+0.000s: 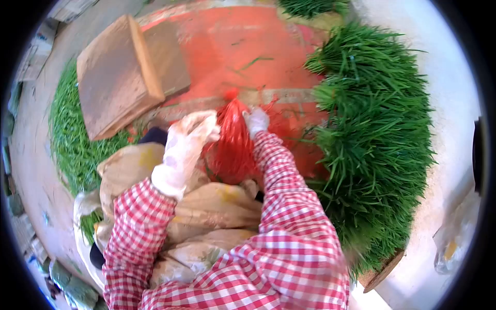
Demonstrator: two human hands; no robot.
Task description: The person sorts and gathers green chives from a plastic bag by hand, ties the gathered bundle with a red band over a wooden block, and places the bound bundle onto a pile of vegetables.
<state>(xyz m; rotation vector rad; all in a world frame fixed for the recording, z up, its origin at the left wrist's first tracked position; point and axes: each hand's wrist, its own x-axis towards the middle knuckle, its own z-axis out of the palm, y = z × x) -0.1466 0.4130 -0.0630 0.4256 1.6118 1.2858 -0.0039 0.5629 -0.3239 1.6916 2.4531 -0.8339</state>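
Observation:
A bundle of red plastic strips (pixel 233 137) hangs in front of me over my lap, bunched at its top and spreading downward. My left hand (pixel 192 135), in a thin whitish glove, is raised just left of the bundle. Its fingers are curled in toward the thumb, and whatever they hold is too small to make out. My right hand (pixel 256 122), also gloved, is at the bundle's right edge with its fingers closed against the strips. Some loose red strands show just beyond it. Part of its fingertips is hidden by the bundle.
Long green leafy stalks (pixel 377 139) are stacked in bunches on my right. More loose greens (pixel 77 134) lie on the left, behind a brown block (pixel 116 77). A red mat (pixel 243 46) with scattered leaf bits spreads ahead. Tan cloth (pixel 206 206) covers my lap.

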